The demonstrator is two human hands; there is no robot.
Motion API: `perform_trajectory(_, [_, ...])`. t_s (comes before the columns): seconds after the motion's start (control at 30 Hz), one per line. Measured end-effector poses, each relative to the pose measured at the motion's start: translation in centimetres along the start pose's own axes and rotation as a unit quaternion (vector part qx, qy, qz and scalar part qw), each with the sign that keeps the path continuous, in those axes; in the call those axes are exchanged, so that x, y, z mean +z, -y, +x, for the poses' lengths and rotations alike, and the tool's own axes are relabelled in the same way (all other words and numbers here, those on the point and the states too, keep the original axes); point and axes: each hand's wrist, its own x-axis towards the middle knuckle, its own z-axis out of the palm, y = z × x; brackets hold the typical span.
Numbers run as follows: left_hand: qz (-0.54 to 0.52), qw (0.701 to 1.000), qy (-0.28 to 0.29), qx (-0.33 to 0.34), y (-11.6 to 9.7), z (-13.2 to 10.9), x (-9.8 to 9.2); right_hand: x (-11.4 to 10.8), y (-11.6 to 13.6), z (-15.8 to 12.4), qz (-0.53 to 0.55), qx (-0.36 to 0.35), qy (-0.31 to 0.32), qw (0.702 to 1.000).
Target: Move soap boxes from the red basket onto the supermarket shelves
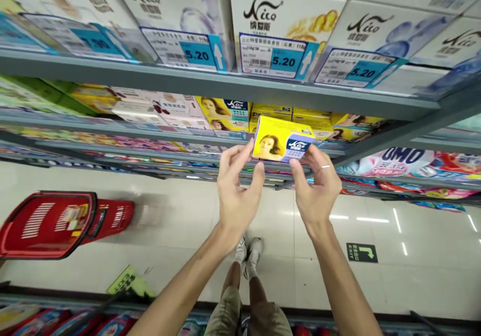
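Note:
A yellow and purple soap box (282,140) with a picture of a person and the word Nico is held up in front of the shelf, its printed front tilted toward me. At its left end, my left hand (238,186) touches it with the fingertips, the thumb close below the lower edge. My right hand (317,188) grips the right end, thumb at the lower edge and fingers partly hidden behind. A ring shows on a right finger. Behind the box, similar yellow soap boxes (221,110) stand in a row on the shelf.
Above, white Nico cartons (285,13) stand behind price tags on a grey shelf edge (210,83). A red shopping basket (48,226) with items inside stands on the floor at left. Detergent bags (402,161) fill a shelf at right. Another stocked shelf runs behind my feet.

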Motion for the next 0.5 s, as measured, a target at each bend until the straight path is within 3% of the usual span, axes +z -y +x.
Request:
perform_trajectory(0.2, [0.014,0.998,0.016,0.050,0.5,1.4,1.3,0.8,-0.7,2.6,-0.026,-0.082,-0.042,0.995])
perform_trajectory(0.5, [0.053,0.996,0.000,0.065,1.2,1.6,1.6,2.2,-1.7,3.3,-0.018,-0.108,-0.062,0.992])
